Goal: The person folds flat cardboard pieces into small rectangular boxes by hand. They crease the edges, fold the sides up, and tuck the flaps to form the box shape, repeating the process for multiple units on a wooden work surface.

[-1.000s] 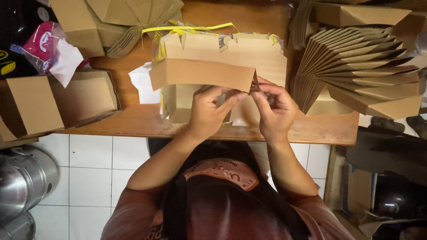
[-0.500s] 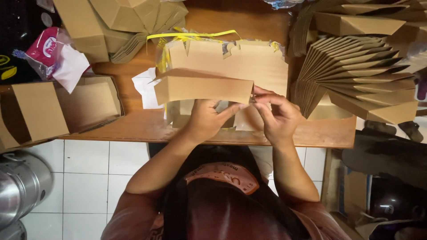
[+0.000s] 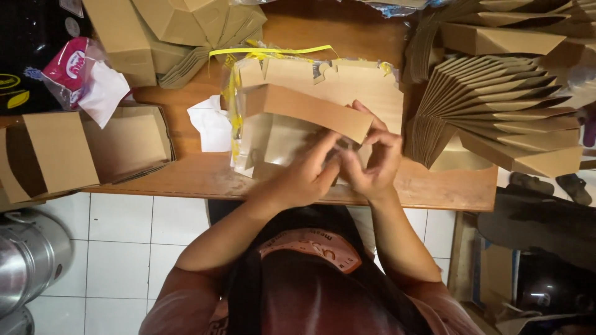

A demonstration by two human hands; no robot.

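Note:
I hold a brown cardboard box blank [image 3: 307, 108] over the wooden table [image 3: 434, 189], its long flap tilted down to the right. My left hand [image 3: 304, 177] grips the blank's lower edge from below. My right hand [image 3: 377, 155] pinches its right end, fingers curled over the corner. The two hands touch each other at the fingertips. Beneath the blank lies a stack of flat brown blanks [image 3: 335, 77] in clear plastic with a yellow strap [image 3: 273, 51].
A fanned row of folded cardboard pieces [image 3: 496, 118] fills the right side. Open assembled boxes [image 3: 124, 142] lie at the left, more cardboard [image 3: 180, 31] at the back. White paper [image 3: 211, 124] and a pink packet [image 3: 68, 68] sit nearby. A metal pot [image 3: 25, 260] stands on the tiled floor.
My hands have come closer together at the blank's right end. The long flap has swung from level to slanting down to the right.

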